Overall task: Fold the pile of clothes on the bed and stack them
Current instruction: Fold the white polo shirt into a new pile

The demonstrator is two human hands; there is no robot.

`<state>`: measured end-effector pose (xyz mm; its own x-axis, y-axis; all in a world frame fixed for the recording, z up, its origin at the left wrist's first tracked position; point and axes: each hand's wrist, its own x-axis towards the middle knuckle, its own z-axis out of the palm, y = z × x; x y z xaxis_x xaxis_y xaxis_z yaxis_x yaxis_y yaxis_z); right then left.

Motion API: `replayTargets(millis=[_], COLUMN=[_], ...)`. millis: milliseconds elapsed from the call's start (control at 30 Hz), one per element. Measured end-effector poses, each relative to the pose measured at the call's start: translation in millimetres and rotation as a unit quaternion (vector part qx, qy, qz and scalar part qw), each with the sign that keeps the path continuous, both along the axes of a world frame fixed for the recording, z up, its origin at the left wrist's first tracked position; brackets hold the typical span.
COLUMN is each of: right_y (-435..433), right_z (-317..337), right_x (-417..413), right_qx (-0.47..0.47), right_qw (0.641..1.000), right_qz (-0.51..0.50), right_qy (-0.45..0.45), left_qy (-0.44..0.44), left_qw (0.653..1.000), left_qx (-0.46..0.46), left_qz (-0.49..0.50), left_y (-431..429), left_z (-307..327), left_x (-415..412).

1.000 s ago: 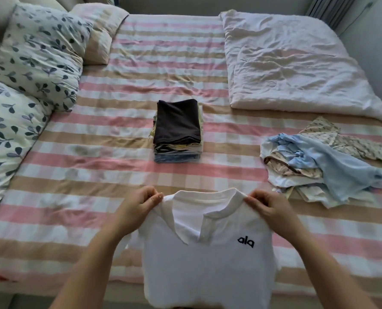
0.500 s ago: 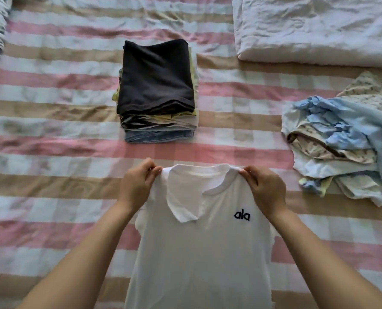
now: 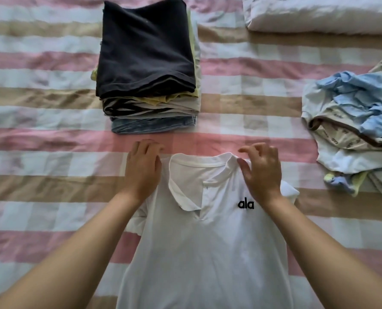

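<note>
Two bare hands are over a white polo shirt [image 3: 208, 253], which lies front up and flat on the striped bed sheet [image 3: 40, 108] at the near side, with its collar pointing far and a small black logo [image 3: 245, 204] on the right of its chest. The left hand [image 3: 142, 170] rests on the shirt's left shoulder, fingers stretched forward and laid flat, gripping nothing. The right hand [image 3: 261, 172] is over the right shoulder; its thumb touches the cloth beside the collar, and the other fingers are loosely spread and a little lifted, holding nothing. Farther, just beyond the left hand, stands a neat stack of folded clothes [image 3: 150, 103] with a dark garment [image 3: 145, 45] on top. At the right, well apart from the stack, lies the pile of unfolded clothes [image 3: 341, 139], with a light blue garment [image 3: 368, 103] uppermost. In the far right corner lies a white quilt [image 3: 319, 14].
</note>
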<state>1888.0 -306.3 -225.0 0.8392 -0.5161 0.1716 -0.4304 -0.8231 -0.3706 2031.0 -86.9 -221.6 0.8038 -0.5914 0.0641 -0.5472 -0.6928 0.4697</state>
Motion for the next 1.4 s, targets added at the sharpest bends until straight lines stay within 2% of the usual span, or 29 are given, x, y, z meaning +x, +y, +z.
replayTargets(millis=[67, 100, 200, 233, 300, 400, 533, 767, 900, 1033, 1133, 1233, 1300, 1400], right_y=[17.4, 25.7, 45.5, 48.3, 49.3, 44.7, 33.5, 35.2, 42.8, 48.2, 44.8, 29.6, 11.9, -11.2], right_z=[6.5, 7.3, 0.8, -3.5, -9.3, -6.2, 3.6, 10.7, 0.5, -9.4, -2.9, 4.5, 4.9, -2.5], right_x=[-0.1, 0.6, 3.3, 3.4, 4.5, 5.6, -3.8, -7.8, 6.2, 14.4, 5.6, -26.3, -58.1, -98.8], right_qx=[-0.032, -0.041, -0.009, 0.004, 0.024, 0.06, 0.103, 0.119, 0.1, 0.081, 0.071, 0.073, 0.077, 0.112], right_qw=[0.991, 0.984, 0.964, 0.957, 0.958, 0.967, 0.974, 0.982, 0.98, 0.978, 0.986, 0.995, 0.977, 0.939], right_qz=[0.123, 0.173, 0.225, 0.219, 0.191, 0.161, 0.136, 0.131, 0.123, 0.105, 0.065, -0.072, -0.19, -0.324], right_qy=[-0.03, -0.014, 0.142, 0.189, 0.214, 0.187, 0.15, 0.071, 0.122, 0.16, 0.136, -0.005, -0.065, -0.024], left_qy=[-0.012, 0.003, 0.07, 0.082, 0.097, 0.13, 0.15, 0.087, 0.054, 0.064, 0.062, 0.046, 0.053, 0.084], left_qw=[0.992, 0.982, 0.947, 0.946, 0.953, 0.968, 0.97, 0.983, 0.99, 0.993, 0.995, 0.994, 0.989, 0.982], left_qx=[-0.017, 0.015, 0.141, 0.151, 0.129, 0.092, 0.115, 0.103, 0.076, 0.035, -0.006, -0.055, -0.062, -0.015], left_qz=[-0.123, -0.186, -0.28, -0.277, -0.255, -0.193, -0.155, -0.127, -0.105, -0.089, -0.077, -0.086, -0.126, -0.167], left_y=[6.0, 9.0, 13.9, 13.6, 10.4, -4.2, -35.0, -56.0, -50.0, -51.4, -60.1, -82.1, -104.0, -134.3], left_z=[11.1, 13.9, 13.7, 12.3, 10.9, 8.3, 2.1, -14.3, -17.4, -15.3, -7.0, 1.6, 4.1, 3.7], left_x=[-8.4, -13.7, -26.0, -26.9, -24.8, -21.6, -25.0, -35.0, -38.5, -45.4, -55.9, -67.7, -75.2, -85.9])
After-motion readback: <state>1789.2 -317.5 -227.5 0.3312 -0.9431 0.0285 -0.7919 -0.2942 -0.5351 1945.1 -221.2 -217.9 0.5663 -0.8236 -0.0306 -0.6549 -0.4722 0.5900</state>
